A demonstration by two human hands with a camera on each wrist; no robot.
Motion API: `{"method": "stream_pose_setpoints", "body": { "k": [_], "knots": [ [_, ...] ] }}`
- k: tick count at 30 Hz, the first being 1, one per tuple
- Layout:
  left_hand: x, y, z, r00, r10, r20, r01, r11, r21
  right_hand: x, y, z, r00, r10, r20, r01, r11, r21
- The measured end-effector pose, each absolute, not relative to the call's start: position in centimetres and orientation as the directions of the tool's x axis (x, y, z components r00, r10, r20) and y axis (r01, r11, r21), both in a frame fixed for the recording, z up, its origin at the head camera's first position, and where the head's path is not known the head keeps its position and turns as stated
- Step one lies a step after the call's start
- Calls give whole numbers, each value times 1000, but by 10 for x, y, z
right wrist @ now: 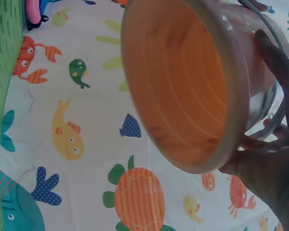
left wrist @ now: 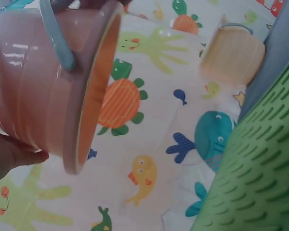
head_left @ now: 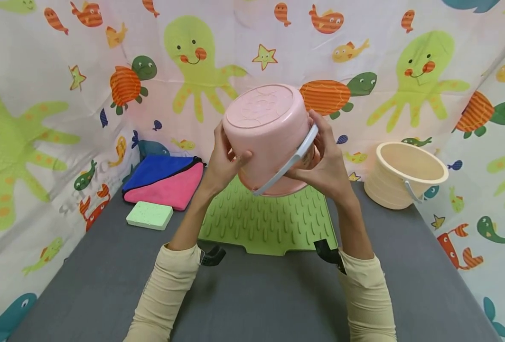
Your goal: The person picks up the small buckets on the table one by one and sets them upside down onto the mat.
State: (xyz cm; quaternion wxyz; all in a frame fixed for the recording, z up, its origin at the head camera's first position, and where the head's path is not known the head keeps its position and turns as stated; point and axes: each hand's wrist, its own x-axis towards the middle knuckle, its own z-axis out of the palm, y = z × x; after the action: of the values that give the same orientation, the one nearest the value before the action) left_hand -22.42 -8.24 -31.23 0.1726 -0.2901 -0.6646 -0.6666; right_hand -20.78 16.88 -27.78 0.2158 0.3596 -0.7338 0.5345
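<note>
A pink plastic bucket is held up in the air, tilted, its embossed base toward the head camera and its mouth turned down. My left hand grips its left side, the thumb on the near wall. On the other side my right hand holds the wall close to the rim. The grey-white handle hangs across the near side, by the right hand. Through the right wrist view the bucket's inside shows, with nothing seen in it. Below the bucket lies a green drying mat with raised bumps.
A cream bucket stands upright at the right on the grey table. Folded blue and pink cloths lie at the left, with a pale green sponge in front. A sea-animal printed curtain surrounds the table's back and sides.
</note>
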Motion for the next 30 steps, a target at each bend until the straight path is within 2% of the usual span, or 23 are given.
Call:
{"method": "stream_pose_setpoints", "body": {
  "k": [3,6,11,17,24,30],
  "knots": [
    [-224,-84,-309,-793,126,596,600,-7,800,-213,169,-280,-653,-330,681,-753,196,-628],
    [-224,-88,-308,-797,89,597,601,25,799,-216,167,-282,-660,-340,670,-751,285,-596],
    [-227,-96,-311,-803,60,594,595,21,803,-223,160,-286,-686,-343,642,-725,387,-569],
    [-232,-106,-321,-840,51,540,542,83,836,-234,152,-298,-739,-390,549,-673,465,-576],
    [-242,-117,-340,-887,86,454,462,185,867,-253,140,-319,-765,-448,462,-641,460,-615],
    [-257,-133,-367,-928,84,364,373,202,905,-273,123,-343,-784,-488,384,-599,432,-674]
  ]
}}
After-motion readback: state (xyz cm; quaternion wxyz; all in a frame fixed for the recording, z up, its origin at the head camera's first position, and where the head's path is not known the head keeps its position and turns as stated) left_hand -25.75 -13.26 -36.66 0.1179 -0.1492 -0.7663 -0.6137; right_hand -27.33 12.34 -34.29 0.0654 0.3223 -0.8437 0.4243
